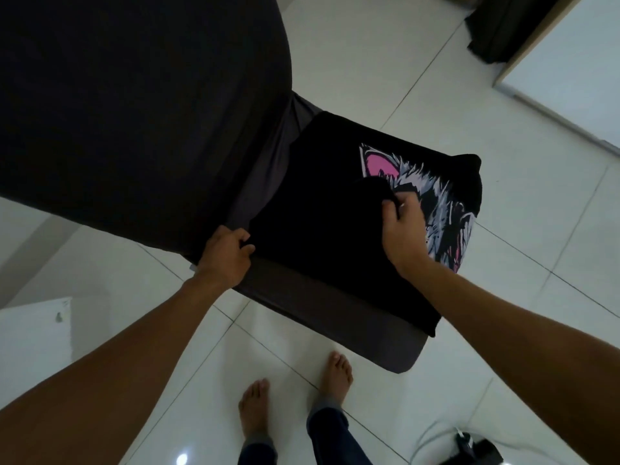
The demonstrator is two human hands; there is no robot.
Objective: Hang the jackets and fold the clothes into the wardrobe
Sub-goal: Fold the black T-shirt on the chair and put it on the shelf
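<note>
Fabric fills the middle of the view: a black T-shirt (pixel 322 209), soft and matte, lies partly folded on the padded seat of a chair (pixel 385 344) covered in smooth dark grey cloth. A pink and white jagged print shows on its right side. The left hand (pixel 226 255) pinches the shirt's near-left edge; the right hand (pixel 401 226) grips a folded flap. Glossy white tiles (pixel 369 45) cover the floor.

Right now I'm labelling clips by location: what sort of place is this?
Probably a room at home: a dark-covered chair on a white tiled floor, bare feet, and a black printed T-shirt being folded.
</note>
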